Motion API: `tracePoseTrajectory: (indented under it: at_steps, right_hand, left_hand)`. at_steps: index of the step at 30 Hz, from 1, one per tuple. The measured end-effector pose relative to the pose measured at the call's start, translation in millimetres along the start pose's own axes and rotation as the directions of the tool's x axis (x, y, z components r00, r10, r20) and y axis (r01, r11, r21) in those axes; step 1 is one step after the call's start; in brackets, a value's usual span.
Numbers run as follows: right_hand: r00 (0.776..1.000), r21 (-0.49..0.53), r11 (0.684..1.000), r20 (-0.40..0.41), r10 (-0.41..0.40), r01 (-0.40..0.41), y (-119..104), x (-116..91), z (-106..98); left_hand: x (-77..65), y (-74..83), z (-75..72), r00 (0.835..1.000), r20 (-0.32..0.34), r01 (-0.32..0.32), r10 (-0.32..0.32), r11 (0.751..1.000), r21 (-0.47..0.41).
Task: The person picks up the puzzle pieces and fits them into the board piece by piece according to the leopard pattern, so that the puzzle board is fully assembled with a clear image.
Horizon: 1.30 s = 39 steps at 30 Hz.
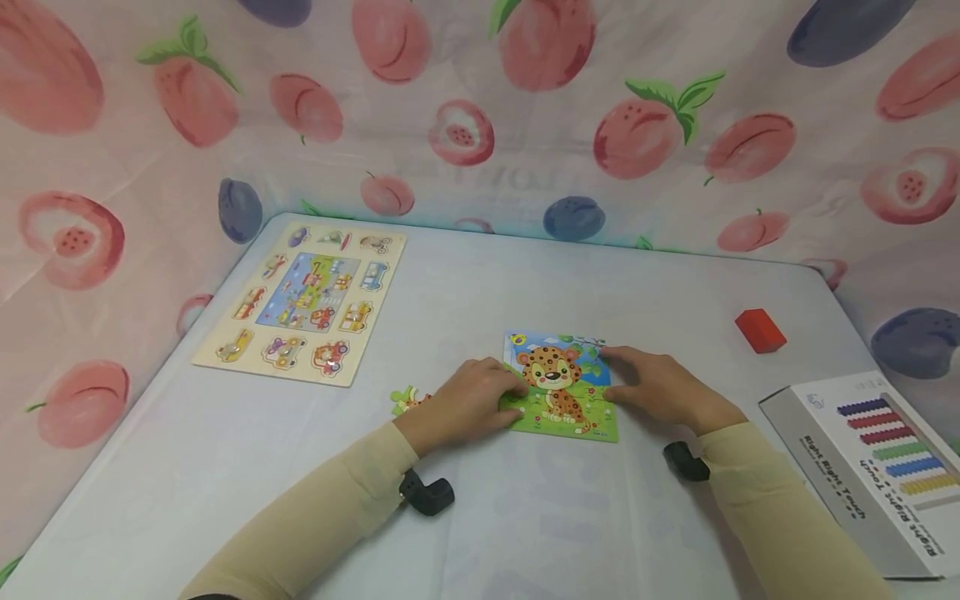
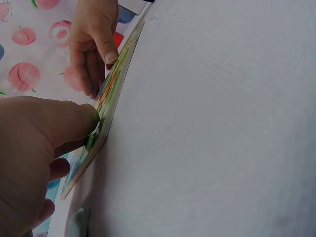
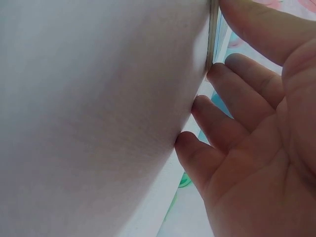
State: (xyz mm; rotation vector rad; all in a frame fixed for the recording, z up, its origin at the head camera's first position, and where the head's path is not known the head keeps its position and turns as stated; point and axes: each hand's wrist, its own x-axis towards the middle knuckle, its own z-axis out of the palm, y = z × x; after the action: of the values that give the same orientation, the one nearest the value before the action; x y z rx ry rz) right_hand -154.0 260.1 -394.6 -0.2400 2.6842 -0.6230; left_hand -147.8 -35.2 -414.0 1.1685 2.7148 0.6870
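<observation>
A square jigsaw puzzle with a cartoon leopard on grass lies on the table in the middle of the head view. My left hand rests at its left edge, with the thumb and fingertips touching the picture side. In the left wrist view the thumb lies over the board's rim. From the right, my right hand touches the puzzle's edge with spread thumb and fingers. The right wrist view shows loosely bent fingers beside the board's edge. Jigsaw pieces lie partly hidden behind the left wrist.
A wooden vehicle peg puzzle lies at the back left. To the right are a red block and a grey-white box printed with coloured strips. A peach-patterned cloth stands behind the white table.
</observation>
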Motion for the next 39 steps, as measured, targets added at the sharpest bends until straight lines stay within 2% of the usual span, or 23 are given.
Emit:
tracePoseTrajectory:
  at_steps: [8, 17, 24, 32, 39]
  right_hand:
    - [1.000, 0.001, 1.000, -0.011, -0.007, 0.007, 0.3, -0.2, 2.0]
    - [1.000, -0.005, 1.000, -0.009, -0.011, 0.011, 0.8, -0.2, 1.0]
    - [1.000, 0.000, 1.000, -0.002, -0.010, 0.010, 1.0, -0.2, 1.0]
    - [1.000, 0.000, 1.000, -0.002, -0.014, 0.014, 0.5, -0.7, 0.0]
    - [1.000, 0.004, 1.000, -0.003, -0.015, 0.015, 0.4, -1.5, -0.4]
  left_hand:
    - [-12.0, -3.1, -7.5, 0.999, 0.013, 0.040, -0.040, 0.999, -0.019]
    - [-33.4, -16.7, -22.7, 0.993, -0.026, 0.112, -0.113, 0.993, -0.046]
    - [-49.1, -30.8, -34.9, 0.991, -0.070, 0.116, -0.117, 0.993, -0.022]
    - [-68.1, -45.4, -49.5, 0.973, -0.068, 0.221, -0.221, 0.975, 0.000]
    - [-81.7, -55.8, -55.9, 0.967, -0.082, 0.242, -0.239, 0.970, 0.033]
